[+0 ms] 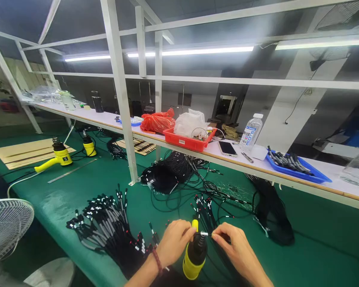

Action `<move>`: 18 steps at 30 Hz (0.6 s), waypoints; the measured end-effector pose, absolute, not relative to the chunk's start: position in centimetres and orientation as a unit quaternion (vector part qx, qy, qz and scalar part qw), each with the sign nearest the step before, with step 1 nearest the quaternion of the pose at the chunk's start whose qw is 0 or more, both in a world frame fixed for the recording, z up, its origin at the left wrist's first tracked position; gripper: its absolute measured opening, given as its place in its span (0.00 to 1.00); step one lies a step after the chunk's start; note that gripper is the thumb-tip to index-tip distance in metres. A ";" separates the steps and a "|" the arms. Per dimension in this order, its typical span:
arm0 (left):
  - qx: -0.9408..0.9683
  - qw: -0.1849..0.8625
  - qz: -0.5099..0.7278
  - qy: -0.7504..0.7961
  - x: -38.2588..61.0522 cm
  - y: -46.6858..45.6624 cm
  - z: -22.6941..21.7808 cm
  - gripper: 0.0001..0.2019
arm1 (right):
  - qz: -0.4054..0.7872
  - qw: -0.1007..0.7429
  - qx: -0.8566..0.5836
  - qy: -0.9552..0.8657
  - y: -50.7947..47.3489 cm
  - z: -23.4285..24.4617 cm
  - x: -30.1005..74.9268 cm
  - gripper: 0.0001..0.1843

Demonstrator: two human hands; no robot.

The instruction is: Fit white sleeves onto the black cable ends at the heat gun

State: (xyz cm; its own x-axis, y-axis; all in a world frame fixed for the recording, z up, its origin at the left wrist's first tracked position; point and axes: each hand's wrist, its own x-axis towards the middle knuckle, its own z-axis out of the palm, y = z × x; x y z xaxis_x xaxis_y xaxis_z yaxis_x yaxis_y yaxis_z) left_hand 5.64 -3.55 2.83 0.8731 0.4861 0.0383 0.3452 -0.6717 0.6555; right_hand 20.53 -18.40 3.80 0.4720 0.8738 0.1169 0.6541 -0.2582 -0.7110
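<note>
A thin cable end with a white sleeve is held level just above the nozzle of an upright yellow-and-black heat gun, at 6 o'clock on the green bench. It is pinched from 9 o'clock by the left hand and from 3 o'clock by the right hand, fingers closed on it. A bundle of black cables is laid at 9 o'clock of the left hand. A second heat gun is seen at 10 o'clock, well apart.

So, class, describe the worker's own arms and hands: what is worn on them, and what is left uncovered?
Both are bare: no gloves or rings show on the left hand or the right hand. The forearms are uncovered down to the picture's edge, no sleeve in view. The left wrist carries a bracelet of small dark red beads; the right wrist shows nothing worn.
</note>
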 end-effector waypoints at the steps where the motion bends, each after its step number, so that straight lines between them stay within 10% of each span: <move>1: 0.906 0.337 0.110 0.230 5.6 -3.5 2.7 0.18 | 0.152 0.365 -0.776 -0.491 -18.4 3.8 20.5 0.14; 10: 0.873 0.401 0.173 0.219 5.9 -3.6 2.6 0.04 | 0.149 0.382 -0.774 -0.482 -18.2 3.5 20.6 0.08; 18: 0.893 0.356 0.144 0.235 5.9 -3.6 2.3 0.20 | 0.161 0.348 -0.784 -0.488 -18.4 3.3 20.3 0.16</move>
